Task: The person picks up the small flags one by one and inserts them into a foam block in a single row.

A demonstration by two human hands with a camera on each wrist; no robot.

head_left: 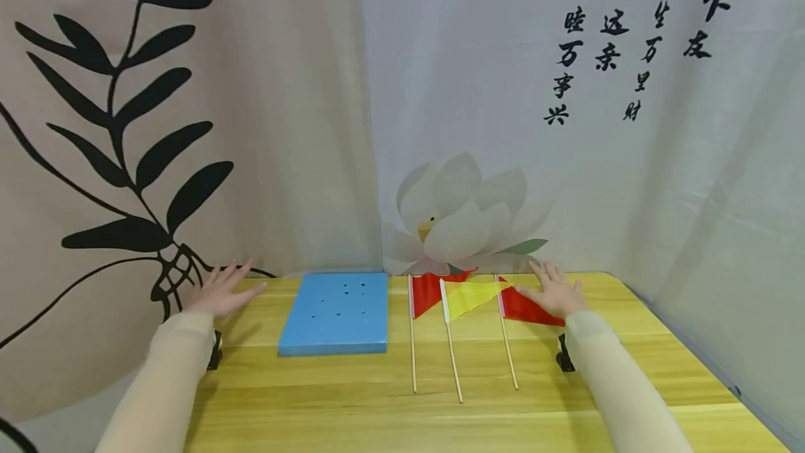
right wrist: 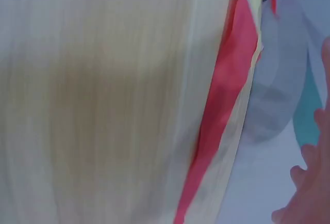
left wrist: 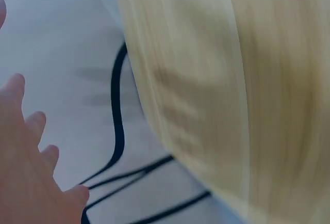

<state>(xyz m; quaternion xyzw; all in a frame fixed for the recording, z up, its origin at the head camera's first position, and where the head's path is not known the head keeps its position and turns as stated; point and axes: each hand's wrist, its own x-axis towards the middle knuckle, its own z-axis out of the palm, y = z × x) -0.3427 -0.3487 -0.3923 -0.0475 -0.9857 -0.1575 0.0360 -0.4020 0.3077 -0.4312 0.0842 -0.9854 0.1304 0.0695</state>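
Left hand (head_left: 220, 293) is held by the tabletop's (head_left: 314, 407) far-left corner, right hand (head_left: 555, 293) nr the far edge; fingers spread, nothing gripped. Rightmost red flag (head_left: 530, 310) is seen just left of the right hand (nearer one), stick approx front-to-back; room's seen toward the right edge.

A table (head_left: 302, 404) with a yellowish wood-grain top carries a blue board (head_left: 339, 333), which lies flat left of centre by the far edge, small dark holes in its upper face. To its right lie a red flag (head_left: 428, 293), a yellow flag (head_left: 468, 298) and a rightmost red flag (head_left: 531, 307), all 3 with thin sticks (head_left: 455, 363) pointing toward the near side.
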